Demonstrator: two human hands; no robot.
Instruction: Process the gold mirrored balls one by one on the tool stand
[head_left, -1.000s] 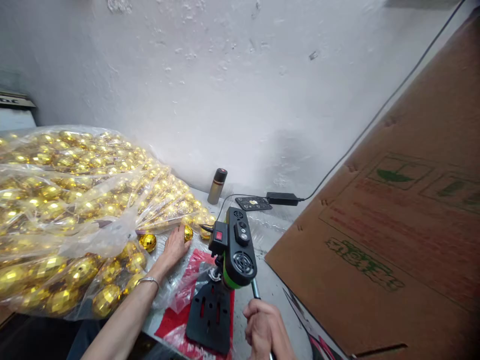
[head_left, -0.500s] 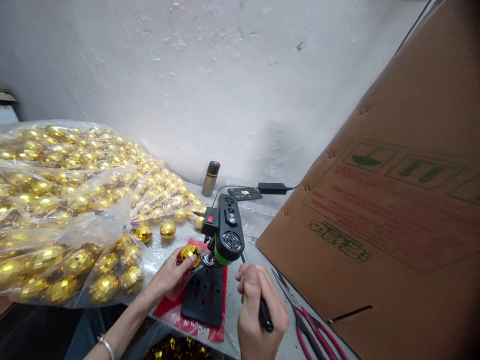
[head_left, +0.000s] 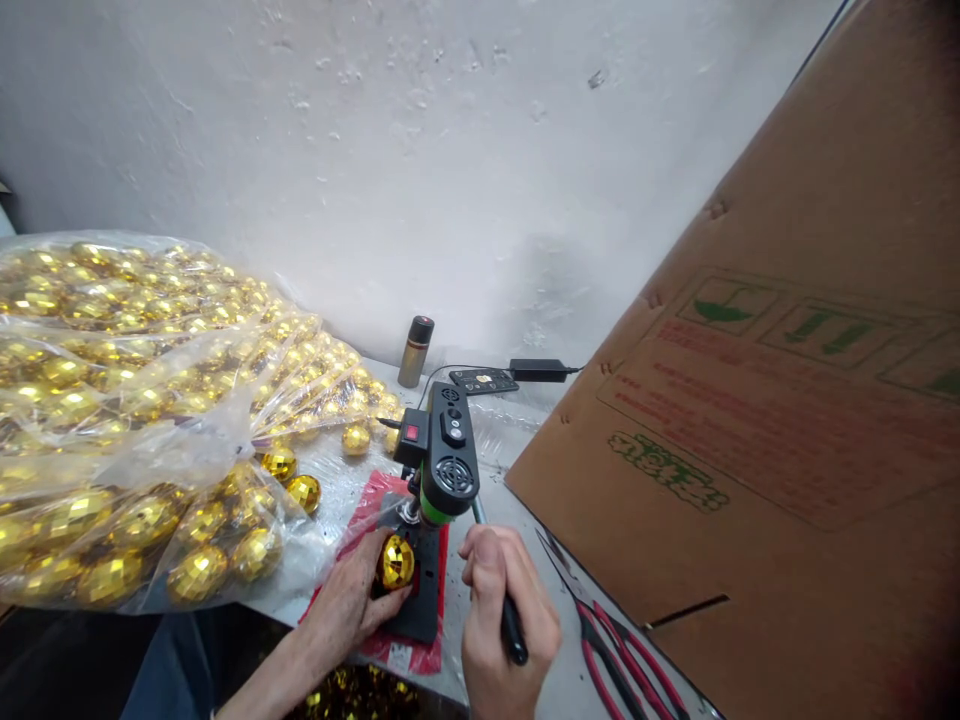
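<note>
While my left hand [head_left: 349,590] clasps one gold ball [head_left: 397,562] and my right hand [head_left: 504,620] a lever [head_left: 514,635], I judge that ball and the desk's [head_left: 564,670] left-end bagful [head_left: 150,420] unfinished.

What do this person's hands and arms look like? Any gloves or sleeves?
No gloves: the left hand and right hand are bare, with no rings showing. No sleeve covers the visible left forearm. The right forearm is out of view, so I can't tell about a sleeve there.
</note>
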